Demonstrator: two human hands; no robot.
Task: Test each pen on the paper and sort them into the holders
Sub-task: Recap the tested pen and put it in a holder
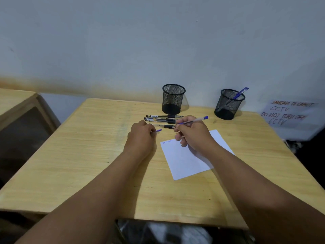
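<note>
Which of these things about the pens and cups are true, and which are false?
1. The right hand holds a blue pen. True.
2. Both cups have a pen inside. False: only the right cup holds a pen; the left cup looks empty.
3. The left hand holds a blue pen cap. True.
4. The paper is completely blank. False: there is a small blue scribble near its top left corner.
5. Black pens lie on the table in front of the left cup. True.
</note>
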